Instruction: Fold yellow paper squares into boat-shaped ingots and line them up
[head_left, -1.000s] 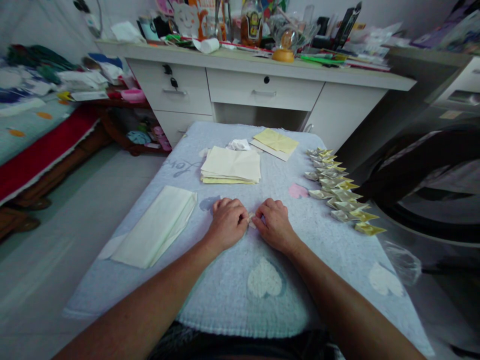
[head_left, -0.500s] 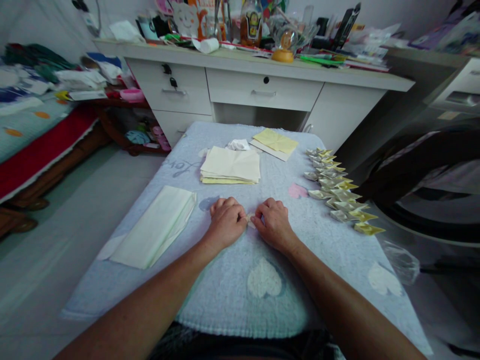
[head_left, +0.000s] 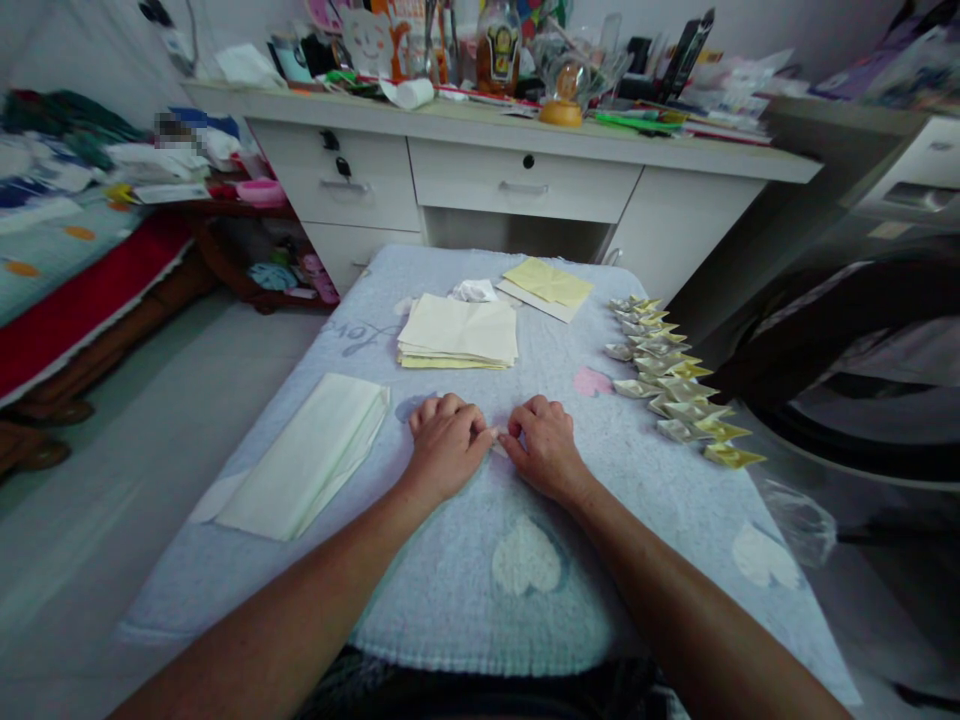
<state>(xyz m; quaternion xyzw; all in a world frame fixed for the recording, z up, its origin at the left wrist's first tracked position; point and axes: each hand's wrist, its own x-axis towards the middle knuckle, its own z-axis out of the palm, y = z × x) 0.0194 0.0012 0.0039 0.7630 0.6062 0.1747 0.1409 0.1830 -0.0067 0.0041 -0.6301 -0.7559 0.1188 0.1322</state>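
Observation:
My left hand (head_left: 448, 440) and my right hand (head_left: 545, 440) rest close together at the middle of the cloth-covered table. Both have curled fingers, with thumbs and fingertips pinching a small pale piece of paper (head_left: 497, 438) between them. The fingers cover most of that paper, so its folded shape cannot be made out. Beyond my hands lies a stack of cream and yellow paper sheets (head_left: 459, 328). To the right stand rows of folded paper boats (head_left: 679, 388), in white and yellow.
A thick folded pale sheet (head_left: 307, 455) lies left of my hands. Yellow and white sheets (head_left: 551, 285) and a crumpled white tissue (head_left: 474, 291) are at the far side. Behind the table stands a cluttered white desk (head_left: 517, 150); a washing machine (head_left: 885, 300) is on the right.
My left hand has shifted very slightly left, its thumb now straighter along the paper. My right hand keeps nearly the same pose. The whole view has moved a little.

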